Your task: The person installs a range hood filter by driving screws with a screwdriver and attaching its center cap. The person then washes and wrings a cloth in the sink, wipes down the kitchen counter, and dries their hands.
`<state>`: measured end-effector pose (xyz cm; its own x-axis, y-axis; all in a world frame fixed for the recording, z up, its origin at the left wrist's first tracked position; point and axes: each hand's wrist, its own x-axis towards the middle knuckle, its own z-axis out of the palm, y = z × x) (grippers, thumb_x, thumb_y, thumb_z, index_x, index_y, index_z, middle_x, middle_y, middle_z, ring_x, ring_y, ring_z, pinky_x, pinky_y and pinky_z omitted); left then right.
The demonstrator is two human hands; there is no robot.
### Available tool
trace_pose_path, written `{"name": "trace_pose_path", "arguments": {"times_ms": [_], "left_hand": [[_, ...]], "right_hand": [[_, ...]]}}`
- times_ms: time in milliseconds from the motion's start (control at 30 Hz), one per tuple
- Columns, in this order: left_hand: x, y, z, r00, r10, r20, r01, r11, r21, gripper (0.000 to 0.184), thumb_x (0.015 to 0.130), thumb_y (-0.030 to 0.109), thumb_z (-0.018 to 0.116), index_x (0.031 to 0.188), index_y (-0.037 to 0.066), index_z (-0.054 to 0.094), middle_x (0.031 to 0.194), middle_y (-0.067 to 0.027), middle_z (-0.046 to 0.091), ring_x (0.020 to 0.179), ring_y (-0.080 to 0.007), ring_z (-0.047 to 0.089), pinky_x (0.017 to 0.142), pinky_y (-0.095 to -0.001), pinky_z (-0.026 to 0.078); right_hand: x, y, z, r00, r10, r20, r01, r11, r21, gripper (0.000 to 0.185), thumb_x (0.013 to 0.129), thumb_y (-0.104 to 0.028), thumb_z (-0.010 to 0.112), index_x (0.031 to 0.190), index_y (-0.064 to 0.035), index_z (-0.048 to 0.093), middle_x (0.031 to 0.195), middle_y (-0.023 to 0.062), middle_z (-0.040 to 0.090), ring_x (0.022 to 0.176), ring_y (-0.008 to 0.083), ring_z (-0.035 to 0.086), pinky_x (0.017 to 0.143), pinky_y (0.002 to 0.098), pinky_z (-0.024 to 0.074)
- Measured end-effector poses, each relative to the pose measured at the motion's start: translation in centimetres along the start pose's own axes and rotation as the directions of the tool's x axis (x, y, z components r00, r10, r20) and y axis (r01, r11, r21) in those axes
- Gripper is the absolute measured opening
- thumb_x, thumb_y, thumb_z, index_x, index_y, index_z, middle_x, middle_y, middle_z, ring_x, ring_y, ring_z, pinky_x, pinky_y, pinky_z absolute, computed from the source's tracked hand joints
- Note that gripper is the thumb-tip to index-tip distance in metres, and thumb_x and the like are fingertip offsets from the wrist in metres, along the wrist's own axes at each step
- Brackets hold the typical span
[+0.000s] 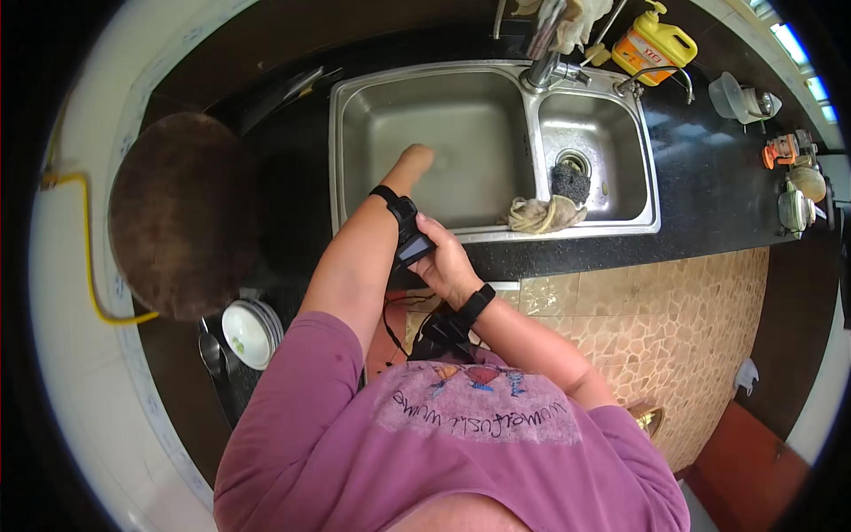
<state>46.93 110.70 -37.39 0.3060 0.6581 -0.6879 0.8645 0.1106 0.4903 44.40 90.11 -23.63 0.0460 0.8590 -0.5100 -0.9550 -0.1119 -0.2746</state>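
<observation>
My left arm reaches into the large basin (pixel 363 115) of the steel sink. My left hand (pixel 417 161) is dipped in cloudy water and its fingers are hidden. A black strapped device (pixel 413 246) sits on my left wrist. My right hand (pixel 446 266) grips this device, thumb on top, at the sink's front edge. Another black band (pixel 479 304) circles my right wrist. To the right, a wet cloth (pixel 545 215) is draped over the front rim by the divider. A dark scourer (pixel 570 183) lies by the drain in the small basin (pixel 612 146).
A faucet (pixel 542 71) and a yellow pump bottle (pixel 654 46) stand behind the sink. On the left are a large round wooden board (pixel 177 217), stacked bowls (pixel 250 333) and a spoon (pixel 211 353). Containers (pixel 729 96) stand at the right. Black cables (pixel 390 332) hang before me.
</observation>
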Motion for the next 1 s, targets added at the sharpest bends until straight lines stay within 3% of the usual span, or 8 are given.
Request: {"name": "trace_pose_path", "arguments": {"times_ms": [33, 100, 333, 400, 633, 700, 933, 1000], "left_hand": [[1.5, -0.1, 0.4, 1.000, -0.002, 0.014, 0.002, 1.000, 0.007, 0.042, 0.089, 0.034, 0.044, 0.117, 0.004, 0.051, 0.113, -0.0104, 0.056, 0.098, -0.0278, 0.053, 0.081, -0.0393, 0.044], [4.4, -0.5, 1.4, 0.971, 0.134, 0.196, -0.207, 0.883, 0.421, 0.042, 0.090, 0.029, 0.040, 0.122, 0.003, 0.048, 0.119, -0.0148, 0.053, 0.105, -0.0306, 0.051, 0.087, -0.0387, 0.041], [10.1, -3.8, 5.7, 0.972, 0.189, 0.137, -0.214, 0.957, 0.196, 0.039, 0.088, 0.022, 0.041, 0.120, 0.002, 0.048, 0.117, -0.0190, 0.054, 0.107, -0.0331, 0.051, 0.090, -0.0374, 0.040], [10.9, -4.4, 6.3, 0.940, 0.331, 0.087, -0.342, 0.905, 0.253, 0.037, 0.086, 0.020, 0.042, 0.116, 0.001, 0.051, 0.119, -0.0220, 0.051, 0.111, -0.0346, 0.048, 0.093, -0.0383, 0.039], [11.8, -3.5, 6.9, 0.917, 0.282, 0.283, -0.392, 0.770, 0.504, 0.030, 0.081, 0.015, 0.047, 0.106, 0.001, 0.059, 0.109, -0.0206, 0.057, 0.102, -0.0349, 0.054, 0.087, -0.0401, 0.043], [12.5, -3.5, 7.0, 0.885, 0.278, 0.373, -0.466, 0.545, 0.698, 0.024, 0.078, 0.011, 0.047, 0.089, 0.001, 0.065, 0.099, -0.0195, 0.061, 0.092, -0.0340, 0.059, 0.082, -0.0402, 0.046], [11.9, -3.4, 7.2, 0.877, 0.365, 0.314, -0.475, 0.547, 0.690, 0.023, 0.076, 0.009, 0.047, 0.083, 0.000, 0.066, 0.093, -0.0206, 0.062, 0.087, -0.0345, 0.060, 0.078, -0.0406, 0.047], [10.8, -2.9, 7.0, 0.943, 0.269, 0.197, -0.333, 0.734, 0.592, 0.021, 0.074, 0.007, 0.049, 0.084, -0.001, 0.066, 0.093, -0.0214, 0.062, 0.088, -0.0348, 0.060, 0.078, -0.0406, 0.047]], "right_hand": [[1.1, -0.1, -0.4, 1.000, 0.004, -0.029, -0.003, 1.000, 0.031, 0.024, 0.089, -0.027, 0.050, 0.103, -0.0074, 0.053, 0.091, 0.0020, 0.058, 0.080, 0.0123, 0.057, 0.072, 0.0311, 0.0488], [3.0, -0.3, -1.2, 0.997, 0.009, -0.073, -0.003, 0.997, 0.080, 0.024, 0.089, -0.028, 0.050, 0.102, -0.0081, 0.053, 0.090, 0.0015, 0.058, 0.079, 0.0124, 0.057, 0.070, 0.0305, 0.0480], [8.2, -0.2, -4.8, 0.981, 0.061, -0.184, -0.030, 0.985, 0.169, 0.022, 0.090, -0.029, 0.050, 0.099, -0.0095, 0.053, 0.089, 0.0007, 0.058, 0.076, 0.0119, 0.056, 0.066, 0.0294, 0.0474], [9.1, -0.3, -5.3, 0.974, 0.073, -0.214, -0.034, 0.983, 0.179, 0.021, 0.089, -0.029, 0.050, 0.098, -0.0098, 0.053, 0.089, 0.0013, 0.058, 0.078, 0.0123, 0.057, 0.066, 0.0298, 0.0479], [10.9, -0.6, -6.8, 0.966, 0.065, -0.249, -0.010, 0.977, 0.214, 0.020, 0.089, -0.028, 0.051, 0.098, -0.0094, 0.053, 0.090, 0.0030, 0.058, 0.081, 0.0146, 0.058, 0.069, 0.0320, 0.0490], [11.5, -0.8, -6.9, 0.966, 0.064, -0.249, -0.007, 0.974, 0.226, 0.020, 0.089, -0.027, 0.051, 0.098, -0.0093, 0.053, 0.091, 0.0031, 0.058, 0.082, 0.0148, 0.057, 0.071, 0.0328, 0.0489], [11.4, -1.4, -7.2, 0.958, 0.068, -0.280, -0.018, 0.984, 0.179, 0.019, 0.089, -0.027, 0.051, 0.098, -0.0112, 0.053, 0.091, 0.0016, 0.057, 0.083, 0.0136, 0.056, 0.072, 0.0321, 0.0475], [11.2, -1.5, -7.1, 0.949, 0.075, -0.307, -0.030, 0.988, 0.148, 0.022, 0.090, -0.028, 0.049, 0.100, -0.0092, 0.054, 0.094, 0.0027, 0.060, 0.082, 0.0137, 0.058, 0.070, 0.0300, 0.0471]]}}
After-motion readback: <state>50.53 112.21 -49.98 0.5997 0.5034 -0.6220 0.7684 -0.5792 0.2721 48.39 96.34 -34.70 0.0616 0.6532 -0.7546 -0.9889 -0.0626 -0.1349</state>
